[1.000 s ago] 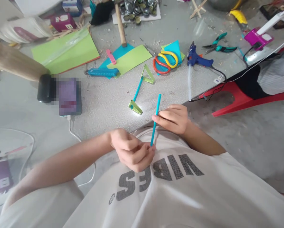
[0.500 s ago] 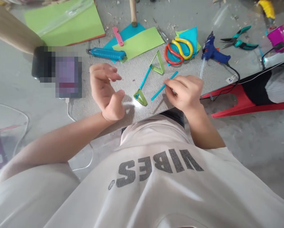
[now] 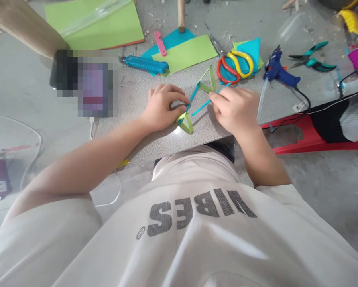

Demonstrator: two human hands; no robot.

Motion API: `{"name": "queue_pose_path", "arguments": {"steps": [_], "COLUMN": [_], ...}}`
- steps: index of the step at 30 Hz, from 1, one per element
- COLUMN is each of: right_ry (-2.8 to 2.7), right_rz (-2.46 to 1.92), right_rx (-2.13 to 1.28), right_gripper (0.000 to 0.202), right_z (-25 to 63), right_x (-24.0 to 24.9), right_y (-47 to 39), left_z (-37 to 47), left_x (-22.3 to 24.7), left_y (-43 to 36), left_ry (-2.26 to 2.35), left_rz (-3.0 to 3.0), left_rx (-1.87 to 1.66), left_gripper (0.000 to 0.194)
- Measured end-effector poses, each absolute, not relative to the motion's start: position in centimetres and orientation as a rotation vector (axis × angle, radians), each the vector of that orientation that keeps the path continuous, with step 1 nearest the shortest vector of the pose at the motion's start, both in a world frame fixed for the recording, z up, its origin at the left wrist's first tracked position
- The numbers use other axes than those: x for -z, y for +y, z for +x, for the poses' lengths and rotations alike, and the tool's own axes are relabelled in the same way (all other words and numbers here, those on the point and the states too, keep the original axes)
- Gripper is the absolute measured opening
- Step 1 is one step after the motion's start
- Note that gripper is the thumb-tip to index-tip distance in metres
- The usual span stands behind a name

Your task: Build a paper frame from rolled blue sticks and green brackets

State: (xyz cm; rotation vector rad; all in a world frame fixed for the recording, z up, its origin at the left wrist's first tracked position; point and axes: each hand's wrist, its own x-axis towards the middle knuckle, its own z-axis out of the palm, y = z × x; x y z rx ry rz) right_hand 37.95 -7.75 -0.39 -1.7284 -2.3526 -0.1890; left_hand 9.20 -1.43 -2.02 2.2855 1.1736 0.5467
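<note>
My right hand (image 3: 235, 107) pinches a loose blue strip (image 3: 201, 107) that slants just above the table. To its left lies a paper piece made of a blue strip (image 3: 193, 95) with a green triangle at each end. My left hand (image 3: 167, 105) is closed on this piece near the lower green triangle (image 3: 187, 124), thumb and fingers at the blue strip. The upper green triangle (image 3: 211, 81) stands close to my right fingertips.
Behind the hands lie a blue cutter (image 3: 144, 63), a pink tool (image 3: 160, 44), green paper (image 3: 187, 54) and red-and-yellow scissors (image 3: 241, 63). A blue glue gun (image 3: 280, 71) and pliers (image 3: 312, 59) are at the right. A phone (image 3: 92, 87) is at the left.
My left hand has come down to the right, closing on the green-and-blue paper piece. My right hand has brought the loose strip closer to that piece. The view has shifted slightly.
</note>
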Motion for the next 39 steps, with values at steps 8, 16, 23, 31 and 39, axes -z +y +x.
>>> {"name": "queue_pose_path", "arguments": {"steps": [8,16,23,31,39], "right_ry": [-2.52,-2.628,-2.476,-2.516,-2.51], "right_rz": [-1.566,-1.384,-1.306,-1.339,-1.457], "right_rx": [0.026,0.069,0.095,0.049,-0.001], "right_gripper": [0.046,0.066,0.052,0.048,0.041], "right_z": [38.4,38.0,37.9,36.8,38.6], "right_x": [0.5,0.6,1.9,1.5,1.2], "right_y": [-7.4,-7.2,-7.9,-7.1,-8.1], "left_z": [9.7,9.4,9.5,9.1,9.6], "left_x": [1.3,1.8,1.9,2.4,2.1], "left_y": [-2.2,-2.1,-2.0,-1.8,-1.9], "left_ry": [1.203,1.097,1.103,1.075,1.103], "left_rz": [2.315,2.392,2.41,2.424,2.421], "left_rx": [-0.486,-0.49,-0.516,-0.539,-0.494], "left_gripper": [0.026,0.03,0.029,0.025,0.019]}}
